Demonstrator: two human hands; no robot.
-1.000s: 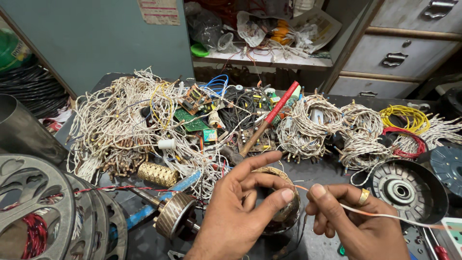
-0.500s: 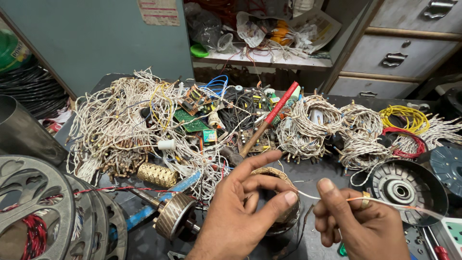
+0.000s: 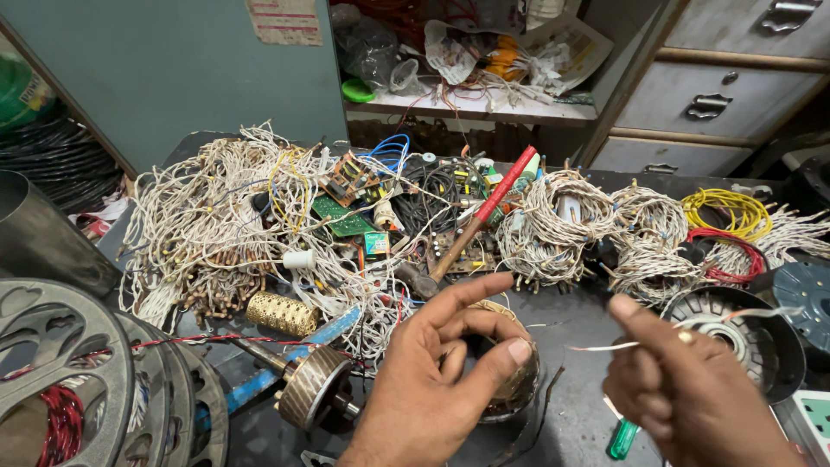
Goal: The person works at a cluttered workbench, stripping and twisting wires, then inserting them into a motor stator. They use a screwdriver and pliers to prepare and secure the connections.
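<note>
While your left hand (image 3: pixel 450 367) grips the round wound coil (image 3: pixel 510 380) beneath its fingers, your right hand (image 3: pixel 683 393) pinches a white wire (image 3: pixel 692 327) drawn taut from it; you seem mid-threading, so next likely calls for steady tension

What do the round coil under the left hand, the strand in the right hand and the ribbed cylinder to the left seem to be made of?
The round wound coil under the left hand looks like copper wire with tan wrapping; partly hidden. The thin pale strand pinched by the right hand looks like insulated wire or sleeving; blur leaves that open. The ribbed cylinder on a shaft looks like laminated steel, dull brown, by its fine grooves.
</note>
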